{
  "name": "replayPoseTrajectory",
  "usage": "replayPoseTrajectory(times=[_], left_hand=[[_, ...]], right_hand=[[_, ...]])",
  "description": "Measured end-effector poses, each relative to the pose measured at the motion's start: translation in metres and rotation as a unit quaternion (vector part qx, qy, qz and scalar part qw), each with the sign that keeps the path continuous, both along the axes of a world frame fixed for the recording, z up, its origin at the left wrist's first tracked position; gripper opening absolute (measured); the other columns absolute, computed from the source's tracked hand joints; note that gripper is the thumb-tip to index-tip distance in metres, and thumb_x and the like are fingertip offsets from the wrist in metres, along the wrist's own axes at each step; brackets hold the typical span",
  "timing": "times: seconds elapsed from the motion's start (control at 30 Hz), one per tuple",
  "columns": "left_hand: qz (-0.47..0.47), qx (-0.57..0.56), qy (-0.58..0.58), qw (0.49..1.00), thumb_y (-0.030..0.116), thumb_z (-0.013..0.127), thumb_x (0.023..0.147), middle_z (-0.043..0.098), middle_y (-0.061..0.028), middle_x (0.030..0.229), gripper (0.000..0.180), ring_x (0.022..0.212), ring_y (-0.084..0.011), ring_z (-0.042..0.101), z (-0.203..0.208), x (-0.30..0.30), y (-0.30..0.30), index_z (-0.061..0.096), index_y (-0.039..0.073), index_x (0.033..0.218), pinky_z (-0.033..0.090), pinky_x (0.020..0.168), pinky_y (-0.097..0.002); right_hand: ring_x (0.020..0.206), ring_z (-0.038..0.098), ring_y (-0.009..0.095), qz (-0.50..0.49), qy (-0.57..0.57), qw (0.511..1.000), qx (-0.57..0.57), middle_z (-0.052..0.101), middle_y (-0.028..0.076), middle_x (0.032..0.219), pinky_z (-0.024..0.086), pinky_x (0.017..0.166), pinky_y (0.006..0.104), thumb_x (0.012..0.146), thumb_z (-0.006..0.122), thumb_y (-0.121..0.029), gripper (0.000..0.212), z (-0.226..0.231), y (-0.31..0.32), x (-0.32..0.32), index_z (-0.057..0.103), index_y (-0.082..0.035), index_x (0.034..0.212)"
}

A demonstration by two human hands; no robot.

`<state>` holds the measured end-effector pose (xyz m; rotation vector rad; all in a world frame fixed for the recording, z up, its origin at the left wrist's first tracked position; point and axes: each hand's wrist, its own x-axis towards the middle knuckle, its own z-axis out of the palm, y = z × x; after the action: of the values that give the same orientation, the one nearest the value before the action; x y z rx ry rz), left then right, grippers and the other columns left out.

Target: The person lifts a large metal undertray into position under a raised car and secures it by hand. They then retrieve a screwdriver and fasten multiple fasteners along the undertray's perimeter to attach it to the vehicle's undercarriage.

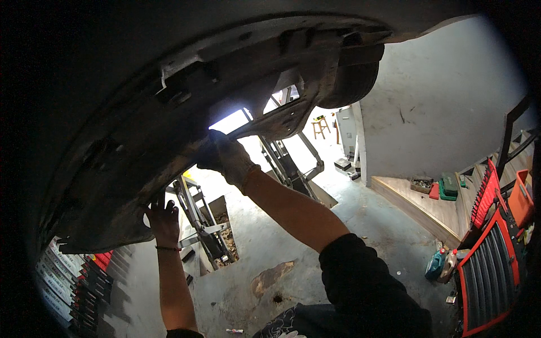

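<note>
Overhead spans the dark underside of a raised vehicle, with a broad underbody panel (129, 163) along it. My right hand (230, 160), in a dark work glove, reaches up to the panel's edge beside a bright gap. Its fingers look curled, but what they hold is lost in the dark. Lower and to the left, my left hand (163, 222) is raised against the panel's lower edge, fingers apart and dark at the tips. A band circles the left wrist. A tyre (355, 79) shows at the upper right.
Lift scissor arms (287, 163) stand beyond my hands, with another lift frame (197, 214) over a floor pit. At the right are a wooden step (417, 208), fluid bottles (442, 265) and a red-edged rack (490, 276). Boxed goods (67, 287) line the left.
</note>
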<state>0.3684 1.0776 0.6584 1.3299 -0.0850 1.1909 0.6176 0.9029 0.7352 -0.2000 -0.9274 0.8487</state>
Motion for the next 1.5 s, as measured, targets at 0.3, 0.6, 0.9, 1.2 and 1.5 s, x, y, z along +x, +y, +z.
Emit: replayPoseTrajectory(times=[0.3, 0.6, 0.9, 1.2, 1.5], left_hand=[[-0.062, -0.102, -0.057, 0.991, 0.062, 0.046, 0.105, 0.064, 0.0013, 0.131, 0.052, 0.091, -0.0200, 0.059, 0.018, 0.005, 0.015, 0.061, 0.020, 0.131, 0.050, 0.072, -0.0326], [-0.072, -0.055, -0.084, 0.992, 0.062, 0.045, 0.105, 0.061, -0.0061, 0.138, 0.060, 0.096, -0.0202, 0.063, 0.050, 0.013, 0.014, 0.055, 0.014, 0.140, 0.053, 0.074, -0.0309], [-0.071, -0.005, -0.063, 0.996, 0.055, 0.043, 0.107, 0.051, -0.0046, 0.155, 0.054, 0.115, -0.0233, 0.060, 0.067, 0.007, 0.026, 0.051, 0.018, 0.147, 0.050, 0.097, -0.0428], [-0.039, -0.068, -0.087, 0.993, 0.078, 0.036, 0.099, 0.056, -0.0002, 0.147, 0.074, 0.086, -0.0210, 0.063, 0.070, 0.019, 0.003, 0.051, 0.021, 0.143, 0.051, 0.073, -0.0332], [-0.050, -0.096, -0.076, 0.991, 0.077, 0.032, 0.099, 0.057, -0.0063, 0.149, 0.079, 0.083, -0.0236, 0.067, 0.066, 0.017, -0.016, 0.048, 0.016, 0.146, 0.054, 0.067, -0.0326]], right_hand=[[0.100, 0.073, 0.027, 0.057, -0.006, 0.998, -0.005, 0.074, 0.014, 0.111, 0.062, 0.084, 0.0376, 0.086, 0.084, -0.017, 0.058, 0.001, 0.011, 0.010, 0.054, -0.001, 0.133], [0.109, 0.070, 0.026, -0.335, -0.390, 0.853, 0.091, 0.070, 0.013, 0.123, 0.062, 0.091, 0.0363, 0.095, 0.075, -0.027, 0.065, 0.025, 0.028, 0.014, 0.043, -0.005, 0.147], [0.113, 0.069, 0.032, -0.147, -0.272, 0.945, 0.105, 0.069, 0.017, 0.121, 0.063, 0.096, 0.0476, 0.103, 0.064, -0.036, 0.045, 0.038, 0.052, 0.023, 0.054, -0.005, 0.135], [0.106, 0.068, 0.023, -0.175, -0.294, 0.937, 0.064, 0.071, 0.010, 0.111, 0.059, 0.090, 0.0417, 0.096, 0.075, -0.024, 0.030, 0.040, 0.055, 0.027, 0.066, -0.004, 0.117], [0.111, 0.068, 0.035, 0.037, -0.107, 0.993, 0.033, 0.069, 0.018, 0.119, 0.058, 0.098, 0.0507, 0.105, 0.057, -0.043, 0.044, 0.031, 0.053, 0.032, 0.060, -0.004, 0.126]])
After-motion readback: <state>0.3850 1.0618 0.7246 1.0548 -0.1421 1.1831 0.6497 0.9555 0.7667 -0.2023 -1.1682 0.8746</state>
